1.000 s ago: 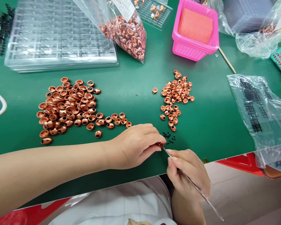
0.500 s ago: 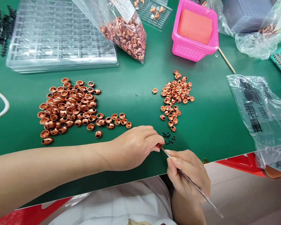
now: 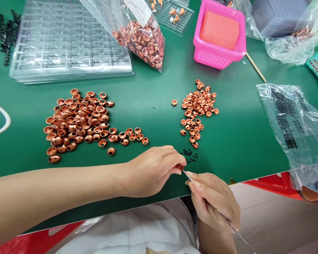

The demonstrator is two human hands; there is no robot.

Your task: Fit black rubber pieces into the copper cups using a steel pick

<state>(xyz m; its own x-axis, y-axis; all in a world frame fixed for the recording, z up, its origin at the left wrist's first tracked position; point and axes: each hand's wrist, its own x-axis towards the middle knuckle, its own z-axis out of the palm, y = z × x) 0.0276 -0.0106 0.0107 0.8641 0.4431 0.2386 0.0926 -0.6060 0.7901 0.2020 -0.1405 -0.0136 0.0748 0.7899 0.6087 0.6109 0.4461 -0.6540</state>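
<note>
Between the thumb and fingers of my left hand (image 3: 155,169) is a small copper-coloured cup (image 3: 180,166), mostly covered by the fingertips. My right hand (image 3: 216,199) grips a thin metal tool (image 3: 234,228) like a pen, and its tip meets the cup. Just beyond the fingertips lie several tiny black pieces (image 3: 190,155). A large pile of copper cups (image 3: 79,116) spreads over the left of the green table (image 3: 153,88), with a smaller pile of cups (image 3: 198,102) to the right. One cup (image 3: 174,102) lies apart beside the smaller pile.
Clear trays (image 3: 71,46) and a bag of copper cups (image 3: 143,42) stand at the back. Behind the smaller pile is a pink basket (image 3: 219,53) with an orange block; a wooden stick (image 3: 255,67) lies beside it. A plastic bag with black parts (image 3: 288,116) is at the right.
Both hands have shifted slightly down towards the table's front edge, still holding the cup and the tool. The fingers of my right hand have moved a little around the tool.
</note>
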